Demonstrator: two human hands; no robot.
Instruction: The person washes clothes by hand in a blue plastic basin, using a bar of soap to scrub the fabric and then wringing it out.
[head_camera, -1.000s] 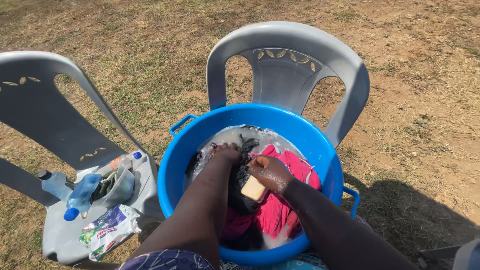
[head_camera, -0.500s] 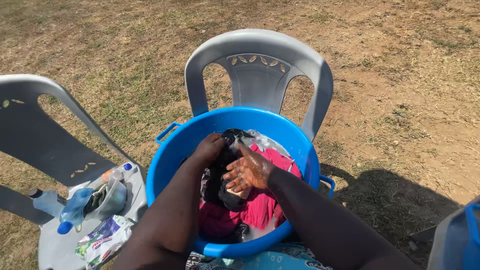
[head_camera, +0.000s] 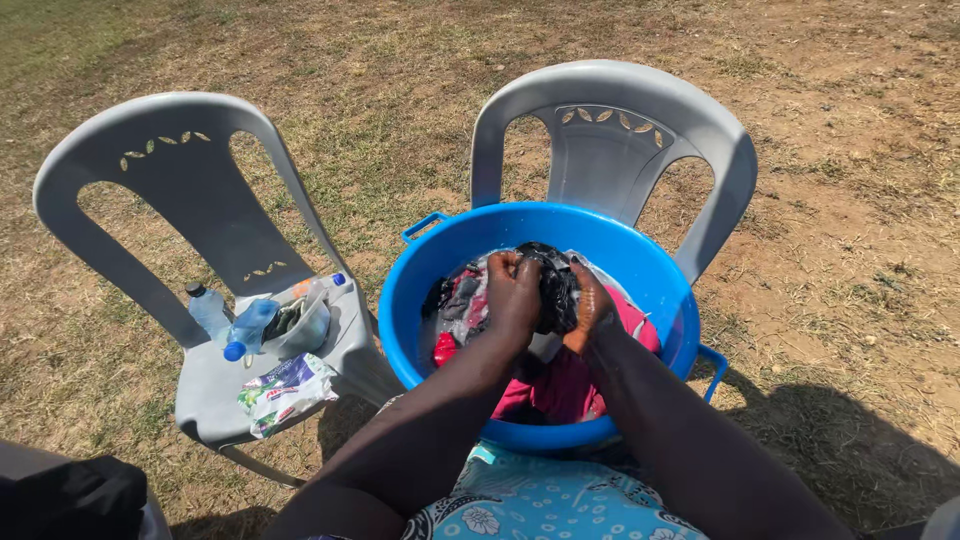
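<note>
- My left hand (head_camera: 514, 288) and right hand (head_camera: 590, 305) grip a black cloth (head_camera: 553, 285), apparently wet, mid-frame.
- Blue basin (head_camera: 440, 250) rim encircles them; bare ground at right.

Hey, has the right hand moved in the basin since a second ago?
Yes. The right hand has gone toward the far rim of the blue basin, off the pink cloth, and now grips the dark garment opposite the left hand.
</note>
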